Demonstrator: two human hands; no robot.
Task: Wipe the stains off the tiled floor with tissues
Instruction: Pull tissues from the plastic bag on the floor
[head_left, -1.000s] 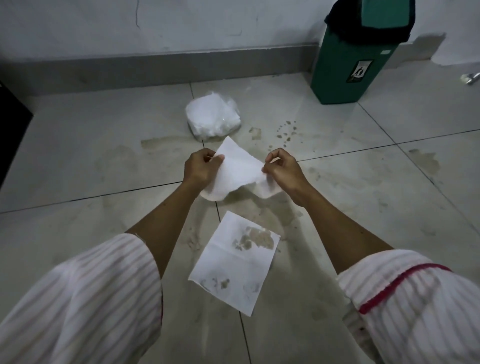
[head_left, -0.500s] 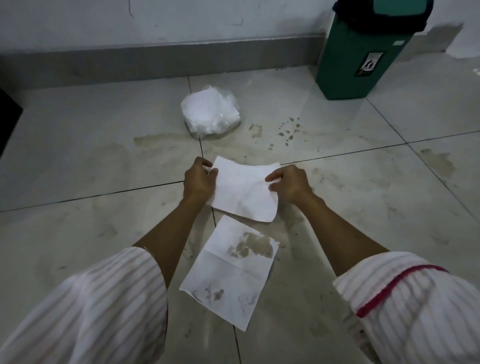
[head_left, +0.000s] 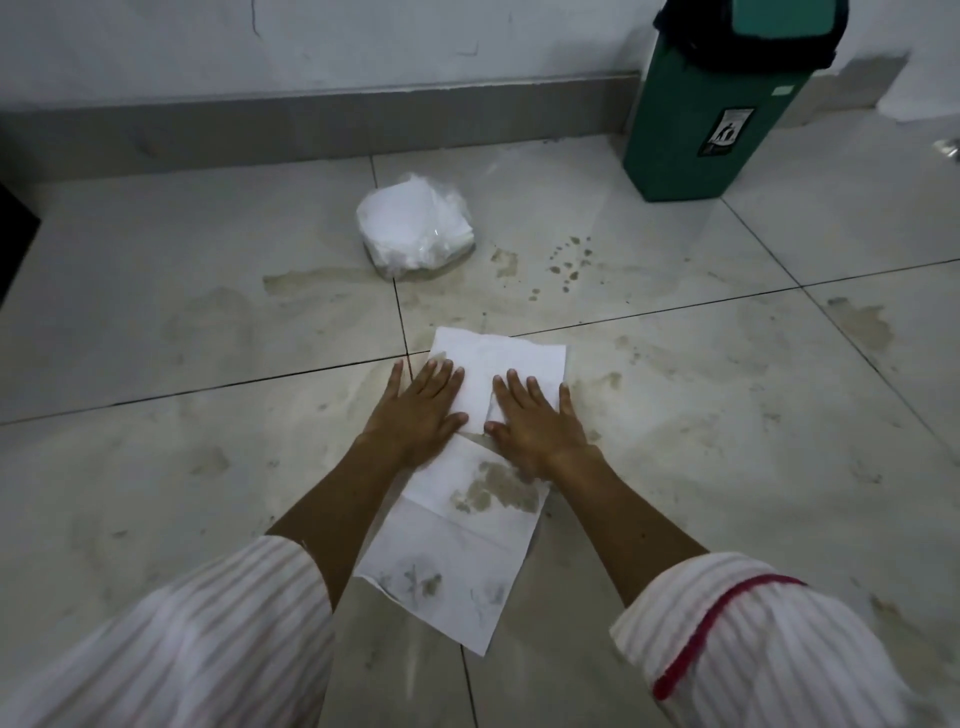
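Observation:
A clean white tissue (head_left: 498, 358) lies flat on the tiled floor (head_left: 727, 415) near a grout crossing. My left hand (head_left: 421, 410) presses on its left side with straight fingers. My right hand (head_left: 535, 415) presses flat on its right side. A second tissue (head_left: 457, 540), soaked with brown stains, lies just nearer to me, partly under my wrists. Brown stain patches (head_left: 566, 260) and drips mark the tiles further away, and another patch (head_left: 857, 322) sits to the right.
A plastic-wrapped pack of white tissues (head_left: 415, 228) sits on the floor ahead. A green bin (head_left: 711, 114) with a black liner stands at the back right against the wall. A grey skirting (head_left: 311, 130) runs along the wall. Something dark (head_left: 15, 244) is at the left edge.
The clean tissue, held up and stretched between both hands before, now lies on the floor. Both hands have gone from pinching its edges to pressing flat on it.

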